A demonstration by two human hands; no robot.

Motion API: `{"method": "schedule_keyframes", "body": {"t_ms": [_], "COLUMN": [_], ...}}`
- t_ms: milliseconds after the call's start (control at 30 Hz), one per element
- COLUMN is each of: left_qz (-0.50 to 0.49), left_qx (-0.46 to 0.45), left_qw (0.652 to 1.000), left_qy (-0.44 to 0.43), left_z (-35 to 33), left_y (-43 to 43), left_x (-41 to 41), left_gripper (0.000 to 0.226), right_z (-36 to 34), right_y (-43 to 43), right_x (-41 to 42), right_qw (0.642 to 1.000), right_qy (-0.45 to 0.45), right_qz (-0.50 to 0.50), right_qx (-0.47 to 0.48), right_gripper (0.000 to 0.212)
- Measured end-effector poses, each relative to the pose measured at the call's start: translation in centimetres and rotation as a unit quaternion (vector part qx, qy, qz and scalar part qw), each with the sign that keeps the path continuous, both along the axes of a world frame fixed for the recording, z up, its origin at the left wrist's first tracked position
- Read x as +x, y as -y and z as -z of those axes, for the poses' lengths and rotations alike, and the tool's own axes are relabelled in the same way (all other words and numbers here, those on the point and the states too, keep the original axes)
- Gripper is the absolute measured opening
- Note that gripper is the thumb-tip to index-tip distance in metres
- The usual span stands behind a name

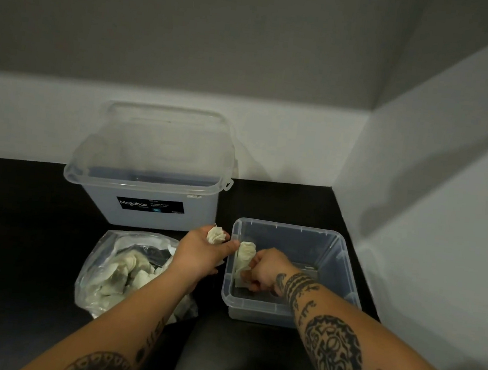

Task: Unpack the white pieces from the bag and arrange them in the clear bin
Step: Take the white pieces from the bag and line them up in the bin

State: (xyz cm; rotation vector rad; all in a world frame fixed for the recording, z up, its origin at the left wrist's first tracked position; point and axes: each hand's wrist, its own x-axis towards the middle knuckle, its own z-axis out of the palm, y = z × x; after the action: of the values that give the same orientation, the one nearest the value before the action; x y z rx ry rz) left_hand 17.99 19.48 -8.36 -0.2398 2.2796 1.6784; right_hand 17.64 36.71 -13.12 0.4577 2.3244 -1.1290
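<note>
A clear plastic bag (111, 267) lies open on the dark floor, with several crumpled white pieces (126, 275) inside. To its right stands the low clear bin (332, 255). My left hand (198, 255) hovers between bag and bin, gripping a crumpled white piece (216, 235) in its fingers. My right hand (266, 271) reaches into the bin's left side and holds another white piece (245, 255) upright against the left wall. A further white piece (240, 282) stands just below it on the bin floor.
A taller clear box (150, 192) with a dark Megabox label stands behind the bag, its lid leaning open against the white wall. Walls close the back and right sides. A dark block (232, 357) lies in front between my forearms.
</note>
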Motion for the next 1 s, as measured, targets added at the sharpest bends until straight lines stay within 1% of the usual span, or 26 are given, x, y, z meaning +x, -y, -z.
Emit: {"method": "schedule_keyframes", "body": {"t_ms": [67, 133, 167, 233, 367, 467, 533, 600, 700, 733, 767, 833, 900, 933, 1000], "left_qz": [-0.001, -0.002, -0.002, 0.000, -0.009, -0.027, -0.049, -0.064, -0.044, -0.030, -0.015, 0.015, 0.036, 0.044, 0.057], "left_qx": [0.002, 0.005, 0.006, 0.002, 0.019, 0.045, 0.094, 0.168, 0.273, 0.290, 0.301, 0.307, 0.281, 0.262, 0.234], "left_qw": [1.000, 1.000, 1.000, 1.000, 1.000, 0.999, 0.994, 0.983, 0.958, 0.953, 0.951, 0.950, 0.959, 0.964, 0.970], "left_qy": [0.006, 0.011, 0.012, 0.015, 0.011, 0.005, 0.020, 0.046, 0.077, 0.079, 0.077, 0.059, 0.028, 0.013, -0.012], "left_z": [-0.1, -0.1, -0.2, -0.3, -0.4, -0.9, -1.2, -1.8, -2.7, -2.9, -2.9, -2.9, -2.8, -2.8, -2.8], "left_y": [0.0, 0.1, 0.1, 0.1, 0.0, 0.1, 0.4, 0.7, 0.7, 0.5, 0.3, -0.2, -0.9, -1.3, -2.0], "left_x": [0.0, 0.0, 0.0, 0.0, 0.0, -0.1, -0.3, -0.6, -0.7, -0.8, -0.8, -0.7, -0.7, -0.6, -0.6], "left_gripper": [0.020, 0.022, 0.022, 0.022, 0.021, 0.022, 0.023, 0.024, 0.028, 0.030, 0.031, 0.033, 0.033, 0.035, 0.038], "right_z": [0.2, 0.1, 0.0, -0.1, -0.2, -0.1, -0.7, -1.6, -4.0, -5.0, -6.1, -8.4, -10.4, -11.1, -11.9], "right_y": [0.1, 0.4, 0.4, 0.5, 0.6, 0.1, -0.3, -0.8, -1.7, -2.0, -2.3, -2.7, -2.7, -2.7, -2.4], "right_x": [-0.1, -0.3, -0.4, -0.5, -0.4, -0.3, -0.1, 0.0, 0.1, 0.3, 0.6, 1.3, 2.2, 2.6, 3.1], "right_qw": [0.999, 0.997, 0.995, 0.988, 0.988, 0.991, 0.994, 0.997, 0.997, 0.997, 0.997, 0.988, 0.964, 0.953, 0.946], "right_qy": [0.002, 0.027, 0.044, 0.063, 0.061, 0.047, 0.042, 0.047, 0.034, 0.019, 0.003, -0.037, -0.084, -0.108, -0.146], "right_qz": [0.022, 0.048, 0.070, 0.116, 0.121, 0.116, 0.095, 0.065, 0.039, 0.052, 0.073, 0.105, 0.110, 0.107, 0.090], "right_qx": [-0.025, -0.044, -0.051, -0.074, -0.078, -0.056, -0.018, 0.020, 0.061, 0.050, 0.014, -0.104, -0.227, -0.264, -0.275], "right_gripper": [0.022, 0.011, 0.014, 0.025, 0.027, 0.033, 0.034, 0.032, 0.026, 0.023, 0.020, 0.018, 0.017, 0.017, 0.016]}}
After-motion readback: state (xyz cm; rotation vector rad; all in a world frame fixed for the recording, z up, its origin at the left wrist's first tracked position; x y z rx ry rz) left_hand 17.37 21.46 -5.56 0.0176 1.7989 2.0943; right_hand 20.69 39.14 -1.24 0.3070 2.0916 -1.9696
